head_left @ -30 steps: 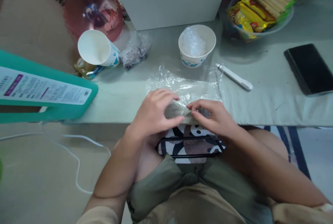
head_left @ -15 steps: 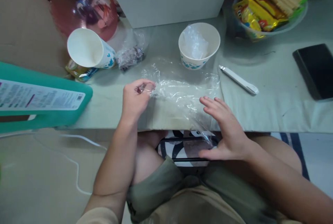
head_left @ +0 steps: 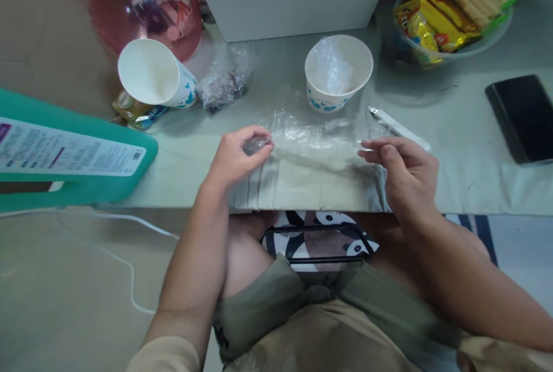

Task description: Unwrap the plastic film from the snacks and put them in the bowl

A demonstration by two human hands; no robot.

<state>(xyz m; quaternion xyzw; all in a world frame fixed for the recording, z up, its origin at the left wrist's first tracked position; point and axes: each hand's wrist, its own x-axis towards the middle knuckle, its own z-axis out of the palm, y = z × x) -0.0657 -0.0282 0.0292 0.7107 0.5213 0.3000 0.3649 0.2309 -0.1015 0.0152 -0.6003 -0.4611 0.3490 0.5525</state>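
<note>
A clear plastic bag (head_left: 317,141) lies stretched out flat on the table (head_left: 466,170), near the front edge. The left hand (head_left: 235,156) pinches the bag's left end between thumb and fingers. The right hand (head_left: 404,170) holds the bag's right end with its fingertips, the other fingers curled loosely. The bag is pulled long between the two hands (it looks crinkly and shiny).

Just behind the bag stands a white paper bowl (head_left: 338,72) with crumpled plastic inside. A white pen-like tool (head_left: 400,128) lies beside the right hand. A paper cup (head_left: 155,75) lies tipped on its side at the left, near a small dark wrapped bundle (head_left: 222,87). A black phone (head_left: 521,118) rests far right. A clear bowl of snacks (head_left: 449,12) sits at the back. A teal box (head_left: 64,156) pokes in from the left.
</note>
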